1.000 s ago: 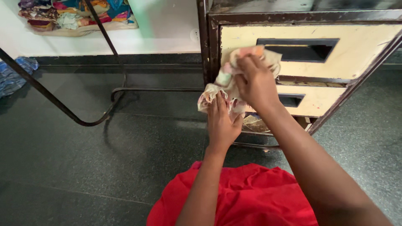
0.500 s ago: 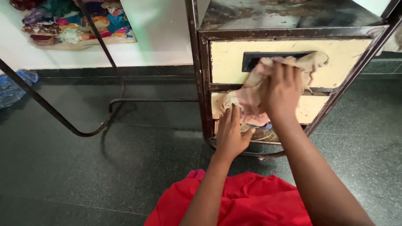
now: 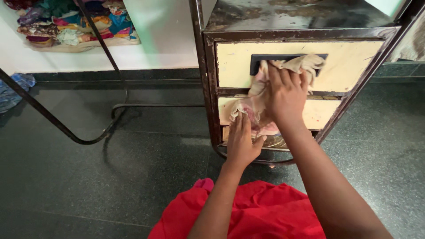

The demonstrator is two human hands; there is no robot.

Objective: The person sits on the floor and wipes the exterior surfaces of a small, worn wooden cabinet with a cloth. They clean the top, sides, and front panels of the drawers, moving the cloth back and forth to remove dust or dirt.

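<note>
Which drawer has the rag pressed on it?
The top drawer: the right hand presses the rag across its dark handle slot. The lower drawer sits below.

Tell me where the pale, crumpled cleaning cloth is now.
In the head view, the pale crumpled cloth lies against the cream front of the metal drawer cabinet, pressed under the right hand over the dark handle slot, with the left hand touching its lower end.

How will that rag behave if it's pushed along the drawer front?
Probably floppy: the rag bunches and droops below the right hand. Likely light: it hangs in thin folds. It may drag and fold over rather than slide, as the left hand touches its lower edge.
</note>
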